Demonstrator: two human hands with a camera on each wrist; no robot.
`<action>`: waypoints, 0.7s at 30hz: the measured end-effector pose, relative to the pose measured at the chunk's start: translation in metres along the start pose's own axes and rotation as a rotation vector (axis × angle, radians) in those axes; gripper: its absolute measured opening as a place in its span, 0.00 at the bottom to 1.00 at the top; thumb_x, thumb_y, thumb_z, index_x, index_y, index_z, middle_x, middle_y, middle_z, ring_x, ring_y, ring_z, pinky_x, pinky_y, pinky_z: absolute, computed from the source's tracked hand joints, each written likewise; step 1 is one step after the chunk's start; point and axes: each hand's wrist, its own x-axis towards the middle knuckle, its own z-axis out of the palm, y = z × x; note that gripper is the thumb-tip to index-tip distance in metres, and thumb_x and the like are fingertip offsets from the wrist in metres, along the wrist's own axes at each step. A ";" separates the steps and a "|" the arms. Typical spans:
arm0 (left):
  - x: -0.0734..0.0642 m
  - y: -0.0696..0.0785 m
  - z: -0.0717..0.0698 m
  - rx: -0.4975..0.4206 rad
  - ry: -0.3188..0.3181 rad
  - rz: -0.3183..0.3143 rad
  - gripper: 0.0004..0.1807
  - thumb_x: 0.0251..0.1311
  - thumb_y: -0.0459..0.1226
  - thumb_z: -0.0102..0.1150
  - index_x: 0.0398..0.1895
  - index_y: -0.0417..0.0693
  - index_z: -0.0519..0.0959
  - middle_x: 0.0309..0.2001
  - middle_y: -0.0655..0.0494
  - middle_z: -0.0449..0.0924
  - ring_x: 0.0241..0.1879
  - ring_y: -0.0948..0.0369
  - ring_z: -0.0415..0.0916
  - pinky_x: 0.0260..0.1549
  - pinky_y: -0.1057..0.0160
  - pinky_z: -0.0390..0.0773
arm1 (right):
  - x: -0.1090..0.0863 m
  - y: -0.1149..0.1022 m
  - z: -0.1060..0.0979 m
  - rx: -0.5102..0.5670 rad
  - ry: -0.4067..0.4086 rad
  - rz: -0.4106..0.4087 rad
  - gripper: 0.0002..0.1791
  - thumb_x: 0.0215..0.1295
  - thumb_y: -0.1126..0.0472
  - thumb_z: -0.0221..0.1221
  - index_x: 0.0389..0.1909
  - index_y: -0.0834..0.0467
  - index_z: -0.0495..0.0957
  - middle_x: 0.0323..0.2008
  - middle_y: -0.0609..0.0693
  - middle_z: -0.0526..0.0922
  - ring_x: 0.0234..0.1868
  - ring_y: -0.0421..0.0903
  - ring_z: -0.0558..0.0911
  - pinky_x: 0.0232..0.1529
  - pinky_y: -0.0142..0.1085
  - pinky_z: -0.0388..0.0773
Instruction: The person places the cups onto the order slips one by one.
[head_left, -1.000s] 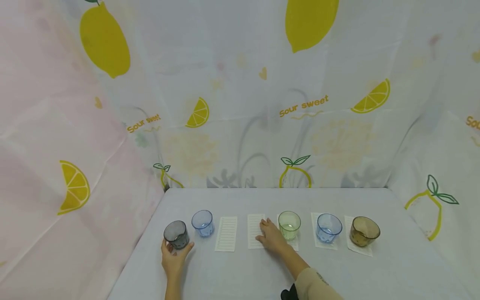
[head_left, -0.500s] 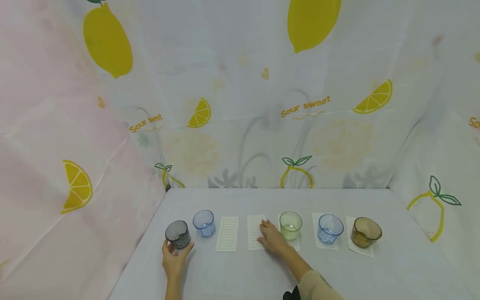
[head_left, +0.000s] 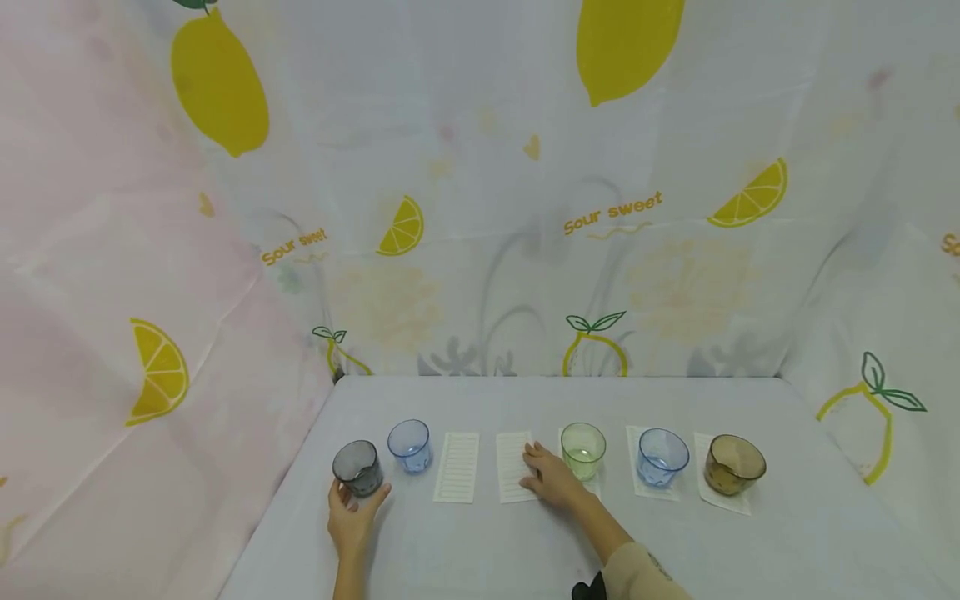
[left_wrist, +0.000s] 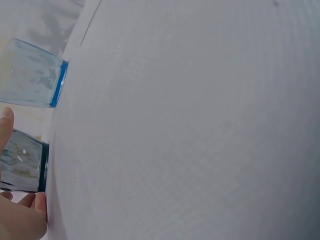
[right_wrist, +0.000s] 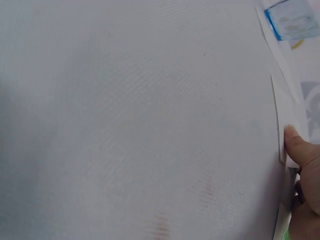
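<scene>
My left hand (head_left: 351,521) is at the near side of a dark grey glass (head_left: 358,468) on the left of the table, its fingers and thumb curled round the lower part. In the left wrist view, the thumb (left_wrist: 6,122) lies between this grey glass (left_wrist: 22,162) and a light blue glass (left_wrist: 32,75). My right hand (head_left: 553,477) rests on the right edge of a lined paper slip (head_left: 514,479), left of a pale green glass (head_left: 582,450). The right wrist view has the thumb (right_wrist: 297,145) touching the white slip (right_wrist: 287,107); the other fingers are partly hidden.
A blue glass (head_left: 410,447) stands right of the grey one, beside another lined slip (head_left: 456,468). Farther right, a blue glass (head_left: 662,458) and an amber glass (head_left: 733,465) sit on paper slips. A lemon-print cloth (head_left: 480,192) hangs behind the white table (head_left: 450,550).
Both hands and all the glasses stay where they were on the table. Only the head view has shifted slightly.
</scene>
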 end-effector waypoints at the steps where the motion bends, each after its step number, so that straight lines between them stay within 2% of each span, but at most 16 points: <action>1: 0.000 0.000 0.000 0.000 0.001 0.001 0.54 0.48 0.41 0.71 0.70 0.31 0.46 0.64 0.24 0.55 0.61 0.34 0.58 0.60 0.42 0.62 | 0.000 0.000 0.001 -0.002 0.002 -0.003 0.28 0.58 0.62 0.62 0.53 0.77 0.70 0.60 0.70 0.68 0.64 0.68 0.63 0.63 0.57 0.60; 9: -0.001 0.000 -0.001 -0.010 0.002 0.032 0.53 0.48 0.40 0.71 0.70 0.30 0.47 0.64 0.24 0.56 0.61 0.34 0.59 0.59 0.42 0.63 | -0.001 0.001 0.002 -0.022 0.017 -0.009 0.33 0.57 0.58 0.64 0.56 0.78 0.67 0.61 0.71 0.66 0.64 0.68 0.62 0.63 0.57 0.60; 21: -0.003 0.001 -0.002 -0.020 -0.003 0.025 0.53 0.48 0.39 0.70 0.70 0.31 0.47 0.64 0.24 0.55 0.62 0.34 0.58 0.61 0.42 0.62 | 0.000 0.000 0.003 -0.039 0.029 -0.022 0.33 0.56 0.57 0.64 0.54 0.79 0.69 0.59 0.71 0.69 0.63 0.68 0.64 0.62 0.57 0.62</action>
